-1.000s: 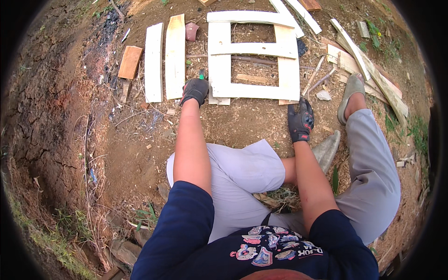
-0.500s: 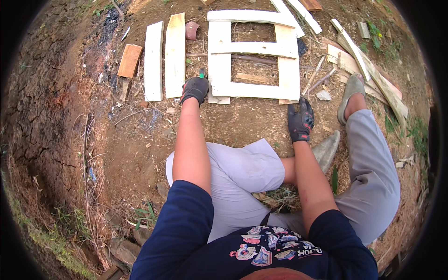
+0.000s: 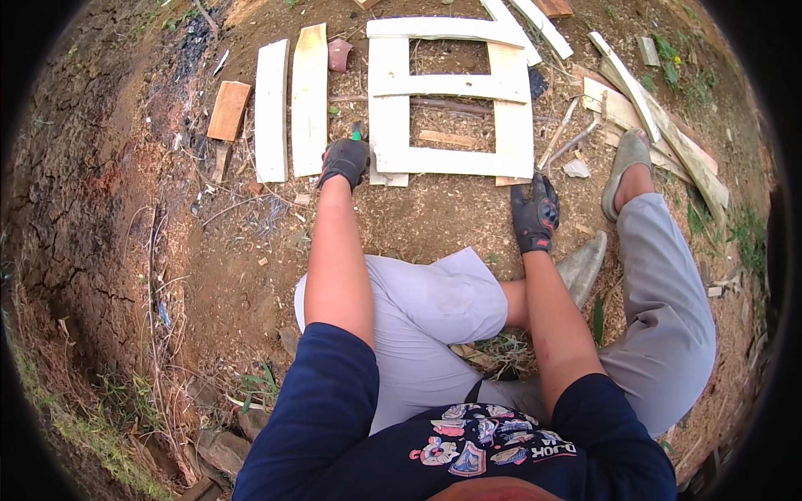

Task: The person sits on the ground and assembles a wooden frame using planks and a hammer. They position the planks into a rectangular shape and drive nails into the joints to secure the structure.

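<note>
A frame of pale wooden slats lies flat on the ground in front of me, with two uprights and several crosspieces. My left hand, in a black glove, is closed by its lower left corner. A small green piece with a dark end sticks up from that fist; its kind is unclear. My right hand, gloved in black with red marks, lies with fingers stretched at the frame's lower right corner, the fingertips close to or touching the wood. Left of the frame lie a white slat and a yellowish slat.
An orange-brown wood block and a reddish shard lie on the left. Several loose planks are heaped at the right beside my shoe. Wood shavings and twigs cover the bare soil. Cracked earth runs along the far left.
</note>
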`<act>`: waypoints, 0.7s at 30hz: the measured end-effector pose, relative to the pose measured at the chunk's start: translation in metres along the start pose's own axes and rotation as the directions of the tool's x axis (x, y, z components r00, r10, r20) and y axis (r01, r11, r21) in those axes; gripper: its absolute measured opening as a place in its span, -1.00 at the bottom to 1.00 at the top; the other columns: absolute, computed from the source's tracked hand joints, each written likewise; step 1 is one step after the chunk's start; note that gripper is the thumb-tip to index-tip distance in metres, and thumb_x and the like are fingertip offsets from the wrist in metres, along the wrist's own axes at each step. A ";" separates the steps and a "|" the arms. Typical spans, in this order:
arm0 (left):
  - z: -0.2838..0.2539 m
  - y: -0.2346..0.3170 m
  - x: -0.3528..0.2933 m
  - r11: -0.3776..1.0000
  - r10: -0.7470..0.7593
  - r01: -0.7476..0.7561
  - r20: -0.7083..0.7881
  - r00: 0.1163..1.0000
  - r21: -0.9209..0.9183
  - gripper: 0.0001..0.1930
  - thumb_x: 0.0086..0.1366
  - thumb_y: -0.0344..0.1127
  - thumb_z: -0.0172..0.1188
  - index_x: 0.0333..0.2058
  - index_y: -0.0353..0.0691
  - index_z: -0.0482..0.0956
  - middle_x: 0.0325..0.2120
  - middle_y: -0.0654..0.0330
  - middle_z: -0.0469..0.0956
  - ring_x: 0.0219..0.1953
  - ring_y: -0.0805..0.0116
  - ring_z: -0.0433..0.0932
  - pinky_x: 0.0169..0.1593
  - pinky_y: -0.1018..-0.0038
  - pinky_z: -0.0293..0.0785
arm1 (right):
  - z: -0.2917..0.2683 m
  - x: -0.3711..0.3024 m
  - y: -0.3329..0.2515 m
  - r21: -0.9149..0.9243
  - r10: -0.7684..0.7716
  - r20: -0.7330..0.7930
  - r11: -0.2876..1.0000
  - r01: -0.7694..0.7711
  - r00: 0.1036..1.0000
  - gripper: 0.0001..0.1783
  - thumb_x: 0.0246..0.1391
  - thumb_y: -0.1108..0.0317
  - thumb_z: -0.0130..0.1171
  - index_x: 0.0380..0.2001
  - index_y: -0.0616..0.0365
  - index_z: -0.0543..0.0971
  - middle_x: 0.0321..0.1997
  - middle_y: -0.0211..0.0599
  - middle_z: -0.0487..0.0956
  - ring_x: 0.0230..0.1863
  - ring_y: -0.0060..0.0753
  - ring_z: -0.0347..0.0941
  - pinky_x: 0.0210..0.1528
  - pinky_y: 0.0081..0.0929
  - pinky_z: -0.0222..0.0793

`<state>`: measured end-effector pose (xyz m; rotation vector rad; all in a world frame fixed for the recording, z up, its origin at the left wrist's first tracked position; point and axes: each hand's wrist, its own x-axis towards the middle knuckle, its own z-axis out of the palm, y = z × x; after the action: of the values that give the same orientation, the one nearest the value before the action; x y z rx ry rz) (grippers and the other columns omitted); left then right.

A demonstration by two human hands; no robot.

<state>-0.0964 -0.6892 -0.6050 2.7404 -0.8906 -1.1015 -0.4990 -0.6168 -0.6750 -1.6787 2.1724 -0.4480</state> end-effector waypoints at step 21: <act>-0.015 0.014 -0.030 0.991 -0.066 0.066 0.002 0.998 -0.115 -0.63 0.46 -0.10 0.10 -0.26 -0.29 0.75 -0.46 0.11 0.69 -0.51 0.29 0.67 -0.41 0.26 0.60 | -0.004 0.000 -0.002 0.014 0.028 0.033 1.000 -0.028 0.999 -0.27 0.23 -0.10 0.32 0.33 0.12 0.57 0.41 0.01 0.53 0.43 0.11 0.40 0.50 0.02 0.27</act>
<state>-0.1109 -0.6874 -0.5721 2.6944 -0.7172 -1.1227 -0.4994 -0.6169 -0.6708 -1.6345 2.1615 -0.4237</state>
